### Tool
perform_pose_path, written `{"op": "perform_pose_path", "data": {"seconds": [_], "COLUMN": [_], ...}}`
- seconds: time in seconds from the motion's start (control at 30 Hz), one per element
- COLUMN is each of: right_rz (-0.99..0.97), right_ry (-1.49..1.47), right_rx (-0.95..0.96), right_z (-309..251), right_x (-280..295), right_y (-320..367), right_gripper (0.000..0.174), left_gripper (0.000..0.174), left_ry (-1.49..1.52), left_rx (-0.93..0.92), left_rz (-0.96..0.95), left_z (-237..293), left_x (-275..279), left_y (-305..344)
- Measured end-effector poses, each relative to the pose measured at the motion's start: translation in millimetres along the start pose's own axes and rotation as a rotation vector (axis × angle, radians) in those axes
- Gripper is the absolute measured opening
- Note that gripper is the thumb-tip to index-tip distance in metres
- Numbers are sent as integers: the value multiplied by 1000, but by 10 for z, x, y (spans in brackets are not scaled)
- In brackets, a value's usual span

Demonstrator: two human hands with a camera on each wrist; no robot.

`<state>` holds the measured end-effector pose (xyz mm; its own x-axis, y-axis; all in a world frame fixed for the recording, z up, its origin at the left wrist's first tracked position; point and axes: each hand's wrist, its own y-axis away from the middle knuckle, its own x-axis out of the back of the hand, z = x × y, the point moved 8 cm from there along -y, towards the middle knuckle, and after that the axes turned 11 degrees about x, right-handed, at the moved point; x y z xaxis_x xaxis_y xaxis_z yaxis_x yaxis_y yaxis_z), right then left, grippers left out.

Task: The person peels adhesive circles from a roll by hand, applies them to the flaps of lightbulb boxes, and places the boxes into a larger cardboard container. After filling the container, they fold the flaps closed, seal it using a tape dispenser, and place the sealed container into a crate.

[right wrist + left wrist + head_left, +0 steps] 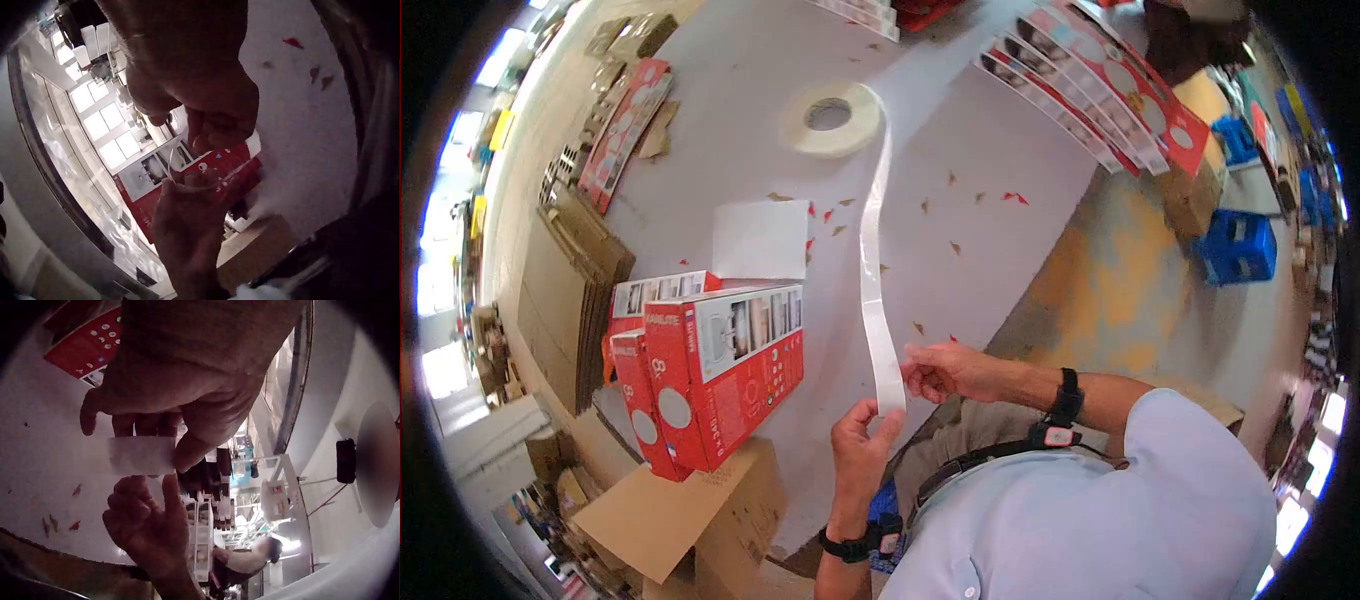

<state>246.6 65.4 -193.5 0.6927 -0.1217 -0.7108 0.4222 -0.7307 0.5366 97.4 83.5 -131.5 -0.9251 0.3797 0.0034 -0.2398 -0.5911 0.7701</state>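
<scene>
A roll of whitish tape [833, 120] lies flat on the table in the head view. A long white tape strip [872, 270] runs from it toward the person. My left hand [862, 450] pinches the strip's near end between thumb and fingers; the left wrist view shows the tape end [142, 455] flat across the fingers. Beside the strip's right edge, my right hand [950, 372] has loosely curled fingers. In the right wrist view the right hand [209, 94] is above the left hand [190, 225], and nothing shows in its grasp.
Red printed boxes [745, 375] stand at the table's left edge, above an open brown carton [740, 510]. Flat cardboard [570, 300] leans behind them. Red printed sheets [1100, 90] lie at the far right, near a blue crate [1238, 247]. Small red and brown scraps dot the table [990, 250].
</scene>
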Motion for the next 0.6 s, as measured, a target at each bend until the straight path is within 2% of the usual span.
{"op": "perform_pose_path", "data": {"seconds": [0.1,0.27,0.37,0.6], "right_rz": [36,166,249,261], "right_ry": [-153,-248,-238,-214], "right_rx": [95,165,164,166], "right_z": [1,79,160,216], "right_x": [-138,-106,-89,-120], "right_y": [17,134,181,167], "right_gripper": [40,26,26,24], "left_gripper": [13,13,14,18], "left_ry": [-142,-121,-56,18], "left_rx": [23,42,47,55], "left_rz": [-14,-18,-51,-81], "left_z": [136,76,37,13], "left_x": [-118,-146,-182,-218], "left_y": [102,152,174,220]}}
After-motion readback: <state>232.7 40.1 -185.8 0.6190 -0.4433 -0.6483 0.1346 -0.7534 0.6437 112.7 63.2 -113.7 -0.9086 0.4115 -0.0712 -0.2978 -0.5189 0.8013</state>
